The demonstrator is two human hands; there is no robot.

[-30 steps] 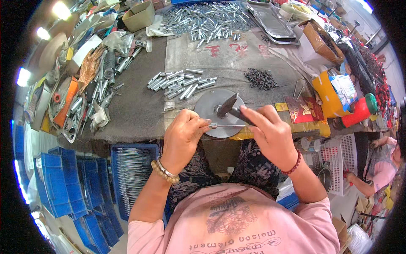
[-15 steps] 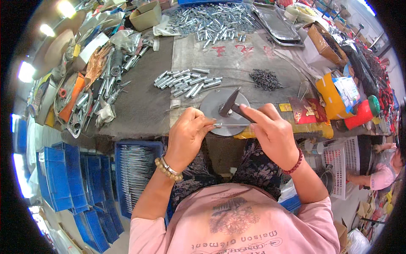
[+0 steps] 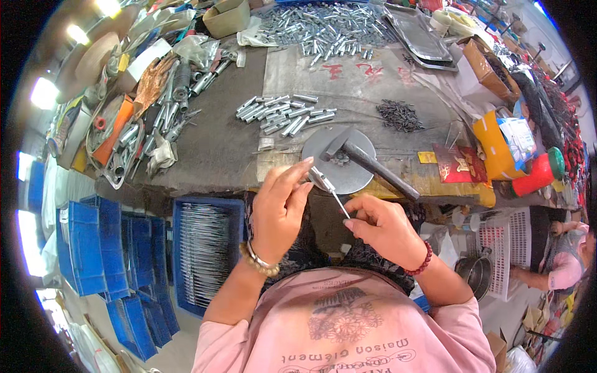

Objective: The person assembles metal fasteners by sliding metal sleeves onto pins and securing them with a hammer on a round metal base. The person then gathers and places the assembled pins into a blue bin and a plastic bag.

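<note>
At bench: right hand pinches rod; left hand at tube, grip unclear; hammer, if nudged, may slide off disc.

My pink short-sleeved fabric shirt bears dark inverted lettering; the grey flat worktop sheet, red characters; the red rectangular paper, a gold character-like mark.

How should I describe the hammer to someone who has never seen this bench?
On the workbench, at its near edge, sits a round grey disc. The hammer lies across it, its handle slanting to the lower right. Unlike the small silver tubes to its upper left, it has a long handle and crosswise head.
</note>
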